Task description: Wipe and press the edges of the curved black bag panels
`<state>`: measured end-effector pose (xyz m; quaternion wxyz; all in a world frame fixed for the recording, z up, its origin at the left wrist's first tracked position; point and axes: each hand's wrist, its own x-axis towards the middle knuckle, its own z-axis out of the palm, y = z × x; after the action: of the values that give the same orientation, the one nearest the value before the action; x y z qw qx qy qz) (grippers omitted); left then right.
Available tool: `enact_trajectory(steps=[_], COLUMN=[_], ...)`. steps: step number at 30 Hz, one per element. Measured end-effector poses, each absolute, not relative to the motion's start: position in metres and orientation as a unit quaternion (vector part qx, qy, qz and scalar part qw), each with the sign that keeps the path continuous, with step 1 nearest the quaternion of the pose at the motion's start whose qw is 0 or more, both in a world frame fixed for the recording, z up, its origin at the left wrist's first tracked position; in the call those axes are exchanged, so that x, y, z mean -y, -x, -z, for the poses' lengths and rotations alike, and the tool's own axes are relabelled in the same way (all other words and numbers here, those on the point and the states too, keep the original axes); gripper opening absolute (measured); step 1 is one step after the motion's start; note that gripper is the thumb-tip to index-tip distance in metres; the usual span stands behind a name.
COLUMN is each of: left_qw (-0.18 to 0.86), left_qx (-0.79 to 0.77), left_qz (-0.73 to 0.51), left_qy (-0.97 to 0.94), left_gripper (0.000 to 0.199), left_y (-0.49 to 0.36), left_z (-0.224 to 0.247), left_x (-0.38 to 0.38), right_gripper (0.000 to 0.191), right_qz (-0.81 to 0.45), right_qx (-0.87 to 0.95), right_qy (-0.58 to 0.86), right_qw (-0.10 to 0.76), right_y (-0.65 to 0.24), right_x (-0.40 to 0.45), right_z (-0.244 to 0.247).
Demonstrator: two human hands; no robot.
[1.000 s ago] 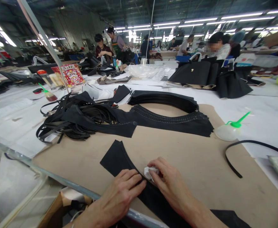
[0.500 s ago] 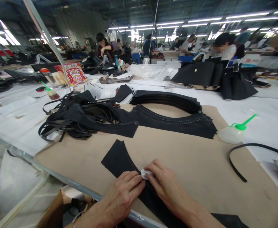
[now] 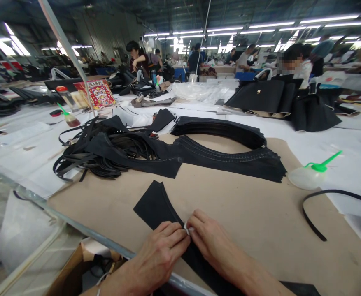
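A curved black piece (image 3: 155, 204) lies slantwise on the brown sheet (image 3: 248, 209) near the table's front edge. Across its middle rests my left hand (image 3: 168, 246), fingers together and fingertips pressing on the black piece. My right hand (image 3: 209, 236) is closed in a pinch on a small crumpled white scrap (image 3: 188, 228), held at the black piece's edge. The fingertips of both hands nearly meet there. Part of the black piece is hidden under my hands and right forearm.
Behind lie a heap of black strips (image 3: 106, 152) and stacked curved black pieces (image 3: 229, 158). At right are a green-tipped bottle (image 3: 308, 176) and a black strip (image 3: 313, 224). An open box (image 3: 72, 267) stands below the table edge. People sit and stand farther back.
The view has shifted slightly, so the scene appears a little farther right. Less of the white scrap shows between my fingers; both hands stay at nearly the same spot on the black piece.
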<state>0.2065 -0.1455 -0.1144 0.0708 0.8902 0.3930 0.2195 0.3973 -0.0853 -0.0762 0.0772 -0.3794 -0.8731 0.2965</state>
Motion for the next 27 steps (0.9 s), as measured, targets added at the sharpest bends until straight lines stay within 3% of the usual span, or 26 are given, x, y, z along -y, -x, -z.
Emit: enact_trajectory(steps=[5, 10, 15, 22, 27], left_qw=[0.079, 0.071, 0.066, 0.071, 0.082], left_qx=[-0.396, -0.392, -0.392, -0.390, -0.394], left_qz=[-0.206, -0.223, -0.217, -0.231, -0.212], left_qy=[-0.891, -0.890, -0.892, -0.888, -0.891], left_gripper=[0.039, 0.037, 0.037, 0.036, 0.039], left_y=[-0.2054, -0.2058, -0.2060, -0.2069, -0.2057], left_z=[0.1160, 0.1142, 0.1138, 0.1130, 0.1163], left_x=[0.1454, 0.1454, 0.1452, 0.1447, 0.1456], right_gripper=[0.020, 0.020, 0.019, 0.019, 0.021], right_qz=[-0.211, -0.277, -0.216, -0.267, -0.199], right_qx=[0.876, 0.867, 0.875, 0.876, 0.881], right_qy=[0.434, 0.413, 0.433, 0.401, 0.429], right_qw=[0.004, 0.041, -0.005, 0.031, -0.006], right_y=[-0.3965, -0.3939, -0.3934, -0.3974, -0.4004], right_x=[0.0851, 0.0855, 0.0832, 0.0859, 0.0831], right_z=[0.0747, 0.0714, 0.0721, 0.0716, 0.0695])
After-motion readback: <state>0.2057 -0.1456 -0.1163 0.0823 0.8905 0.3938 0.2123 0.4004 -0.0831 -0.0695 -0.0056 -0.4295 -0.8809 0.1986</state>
